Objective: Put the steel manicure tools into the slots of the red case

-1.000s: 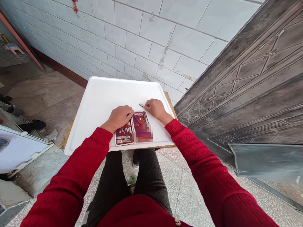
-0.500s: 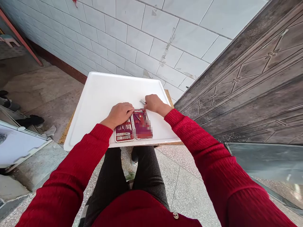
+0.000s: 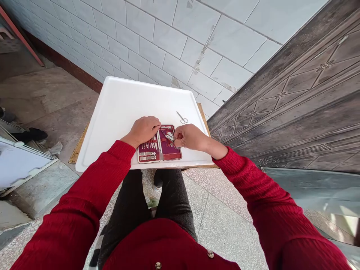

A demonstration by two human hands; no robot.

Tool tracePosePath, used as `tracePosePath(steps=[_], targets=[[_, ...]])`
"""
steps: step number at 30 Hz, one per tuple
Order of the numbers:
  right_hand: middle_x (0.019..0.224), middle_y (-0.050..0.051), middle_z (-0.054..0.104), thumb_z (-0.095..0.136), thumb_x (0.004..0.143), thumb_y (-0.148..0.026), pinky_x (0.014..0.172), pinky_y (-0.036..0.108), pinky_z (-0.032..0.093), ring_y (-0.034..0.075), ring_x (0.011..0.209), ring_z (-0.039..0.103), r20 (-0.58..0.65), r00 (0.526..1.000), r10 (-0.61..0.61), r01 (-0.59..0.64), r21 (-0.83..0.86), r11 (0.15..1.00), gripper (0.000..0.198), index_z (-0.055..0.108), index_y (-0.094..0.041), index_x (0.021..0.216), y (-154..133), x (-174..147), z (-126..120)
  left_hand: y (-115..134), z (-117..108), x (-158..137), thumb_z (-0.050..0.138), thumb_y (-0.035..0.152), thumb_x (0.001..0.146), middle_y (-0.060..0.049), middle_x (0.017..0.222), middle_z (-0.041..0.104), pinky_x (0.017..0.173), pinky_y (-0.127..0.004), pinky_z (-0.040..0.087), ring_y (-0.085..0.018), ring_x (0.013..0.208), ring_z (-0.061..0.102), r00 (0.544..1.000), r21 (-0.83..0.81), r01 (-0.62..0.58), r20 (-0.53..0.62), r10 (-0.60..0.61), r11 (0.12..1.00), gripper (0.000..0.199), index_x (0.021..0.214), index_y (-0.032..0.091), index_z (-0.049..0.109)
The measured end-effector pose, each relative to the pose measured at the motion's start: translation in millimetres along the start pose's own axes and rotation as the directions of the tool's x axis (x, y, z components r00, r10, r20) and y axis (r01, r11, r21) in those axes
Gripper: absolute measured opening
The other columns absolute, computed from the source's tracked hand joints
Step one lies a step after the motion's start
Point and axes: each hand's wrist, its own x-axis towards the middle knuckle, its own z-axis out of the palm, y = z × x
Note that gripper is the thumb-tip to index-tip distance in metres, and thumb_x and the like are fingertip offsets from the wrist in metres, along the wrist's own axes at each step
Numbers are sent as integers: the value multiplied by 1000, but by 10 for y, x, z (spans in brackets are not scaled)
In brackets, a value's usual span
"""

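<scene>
The kit [image 3: 170, 151] lies open near the frame's centre, between the left hand [image 3: 143, 129] and right hand [image 3: 193, 137]. The left curls over its upper left, grip hidden; the right pinches a tool [image 3: 170, 137] over its right half, scissors [image 3: 181, 117] higher up.

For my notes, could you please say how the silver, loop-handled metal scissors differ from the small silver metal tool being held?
The scissors lie on the white rectangular tray; the tool is in the right hand. The scissors show whole; the hand partly hides the tool. Both look metallic.
</scene>
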Motion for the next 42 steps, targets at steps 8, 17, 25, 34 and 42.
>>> tracePosePath(steps=[8, 17, 25, 34, 42], targets=[[52, -5, 55, 66, 70, -14, 53, 26, 34, 11, 51, 52, 87, 994, 71, -84, 162, 983, 11, 59, -20, 63, -33, -147, 290, -11, 0, -8, 44, 21, 99, -3, 103, 77, 79, -36, 51, -22, 96, 69, 999, 1, -42, 1, 42, 999, 30, 87, 21, 72], [66, -3, 67, 68, 80, -14, 63, 25, 37, 14, 63, 61, -88, 989, 120, -117, 35, 992, 6, 65, -19, 80, -179, -107, 471, -7, 30, 1, 45, 22, 98, -4, 101, 77, 79, -37, 50, -23, 96, 69, 999, 45, -35, 14, 35, 998, 29, 88, 21, 72], [82, 4, 74, 62, 89, -18, 64, 29, 32, 18, 71, 60, -165, 983, 87, -119, -200, 973, 6, 67, -17, 92, -339, -40, 539, -14, 41, -8, 46, 25, 100, -5, 102, 76, 80, -37, 50, -24, 97, 68, 999, 46, -36, 13, 36, 998, 28, 91, 21, 73], [97, 9, 73, 58, 97, -20, 73, 31, 40, 24, 88, 65, -212, 976, 54, -99, -208, 973, 15, 67, -16, 108, -367, -111, 630, -2, 32, -2, 45, 26, 100, -6, 100, 76, 80, -38, 50, -25, 96, 68, 999, 49, -30, 24, 29, 998, 30, 88, 21, 73], [111, 12, 69, 57, 102, -26, 84, 33, 46, 25, 98, 65, -258, 966, 33, -80, -171, 982, 20, 72, -18, 111, -305, -117, 731, -1, 26, -2, 44, 24, 99, -6, 100, 76, 78, -37, 50, -24, 96, 68, 999, 21, -40, 11, 40, 999, 31, 87, 21, 73]])
